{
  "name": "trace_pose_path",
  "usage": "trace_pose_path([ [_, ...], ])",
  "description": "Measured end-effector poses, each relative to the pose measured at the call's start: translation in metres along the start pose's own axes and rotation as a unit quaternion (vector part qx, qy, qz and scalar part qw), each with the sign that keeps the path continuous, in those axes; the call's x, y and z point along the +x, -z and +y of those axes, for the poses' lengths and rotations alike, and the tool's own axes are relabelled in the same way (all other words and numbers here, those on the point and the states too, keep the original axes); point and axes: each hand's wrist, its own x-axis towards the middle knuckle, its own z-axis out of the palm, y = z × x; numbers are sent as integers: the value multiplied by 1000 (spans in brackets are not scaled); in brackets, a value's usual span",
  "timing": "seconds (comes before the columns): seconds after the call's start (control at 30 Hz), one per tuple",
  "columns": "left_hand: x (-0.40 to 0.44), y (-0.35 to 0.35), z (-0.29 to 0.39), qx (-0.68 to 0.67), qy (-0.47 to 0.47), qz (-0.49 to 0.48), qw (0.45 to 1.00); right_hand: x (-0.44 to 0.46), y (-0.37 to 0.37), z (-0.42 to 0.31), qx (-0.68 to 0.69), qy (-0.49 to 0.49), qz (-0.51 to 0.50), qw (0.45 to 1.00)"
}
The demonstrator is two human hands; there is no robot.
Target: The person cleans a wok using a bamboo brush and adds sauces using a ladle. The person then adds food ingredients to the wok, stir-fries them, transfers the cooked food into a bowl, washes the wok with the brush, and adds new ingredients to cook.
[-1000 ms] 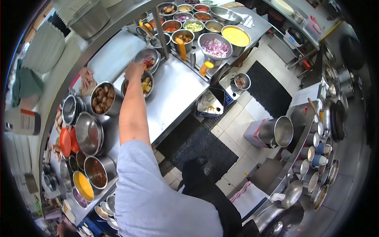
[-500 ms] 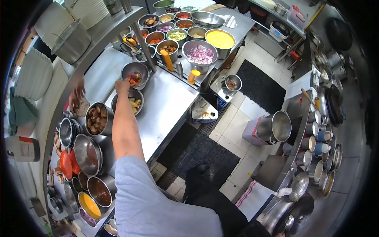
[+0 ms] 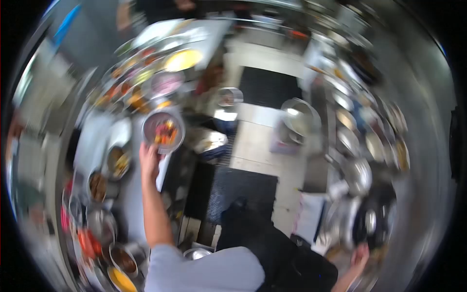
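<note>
My left hand (image 3: 150, 158) grips the near rim of a metal bowl (image 3: 147, 127) and holds it up beside the counter's edge. Red, orange and yellow cut pieces (image 3: 166, 134) lie in the bowl. Left of it on the counter, a bowl of yellowish pieces (image 3: 119, 163) stands near a pot of brown pieces (image 3: 97, 187). My right hand (image 3: 360, 255) is at the lower right, near a dark wok (image 3: 382, 214); blur hides its fingers and anything in them.
Ingredient bowls, one with yellow contents (image 3: 183, 60), stand at the upper left. A large pot (image 3: 299, 119) stands right of the aisle. Cups and pans line the right side. A person's arm (image 3: 124, 17) shows at the top left. Black mats (image 3: 243, 192) cover parts of the floor.
My left hand has lifted the bowl of colourful pieces off the counter and moved it right. The view has turned right and blurred. My right hand has come into view.
</note>
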Motion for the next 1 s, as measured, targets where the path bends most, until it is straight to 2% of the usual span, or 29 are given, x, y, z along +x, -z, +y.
trace_pose_path([
  [0.03,-37,-52,8,-29,49,-70,996,-29,-49,5,-32,84,83,992],
  [0.07,-64,-98,5,-40,53,-164,984,-19,-56,8,0,34,140,990],
  [0.1,-98,-146,0,-60,108,-192,974,-39,-118,-11,-46,24,204,978],
  [0.13,-124,-184,-21,-46,146,-262,953,-33,-92,5,38,31,202,978],
  [0.17,-155,-226,-40,-75,183,-315,928,-32,-78,4,167,-64,157,971],
  [0.2,-171,-259,-73,-70,233,-363,900,-38,-93,1,156,-45,191,968],
  [0.23,-220,-308,-58,-35,243,-433,867,-37,-93,9,127,-32,230,964],
  [0.27,-252,-347,-56,-1,241,-506,828,-41,-97,10,55,-21,244,968],
  [0.3,-287,-386,-51,-6,253,-566,785,-39,-84,21,-82,4,256,963],
  [0.33,-313,-422,-58,1,235,-619,750,-39,-73,25,-251,2,279,927],
  [0.37,-340,-460,-63,2,217,-673,707,-33,-57,39,-482,50,329,810],
  [0.43,-385,-513,-59,36,197,-709,676,-74,-97,11,-563,-48,350,747],
  [0.5,-423,-560,-54,29,212,-733,646,-100,-116,6,-504,-54,323,799],
  [0.53,-438,-574,-52,38,209,-741,637,-105,-118,11,-407,6,310,859],
  [0.57,-455,-590,-50,23,212,-741,636,-96,-106,6,-397,4,322,859],
  [0.6,-467,-602,-51,10,218,-741,635,-86,-91,-3,-195,-25,286,938],
  [0.63,-476,-614,-56,19,221,-747,627,-79,-81,-7,16,-52,235,970],
  [0.67,-486,-629,-63,44,200,-747,633,-63,-87,-12,-79,-68,259,960],
  [0.7,-496,-645,-72,68,178,-745,639,-52,-81,-2,-75,-71,265,959],
  [0.73,-506,-659,-83,91,154,-751,635,-39,-77,18,-313,-23,359,879],
  [0.77,-511,-672,-97,104,155,-757,626,-29,-80,34,-526,23,425,736],
  [0.83,-534,-709,-131,215,-141,-763,594,-54,-71,32,-546,-21,431,718],
  [0.9,-554,-737,-170,156,-454,-692,539,-86,-82,36,-562,-48,429,705],
  [0.93,-568,-742,-179,156,-438,-694,550,-98,-88,38,-572,-60,425,699],
  [0.97,-576,-749,-189,128,-465,-701,525,-107,-98,35,-571,-64,428,698],
  [1.0,-579,-759,-203,157,-481,-705,496,-116,-110,30,-583,-130,429,678],
])
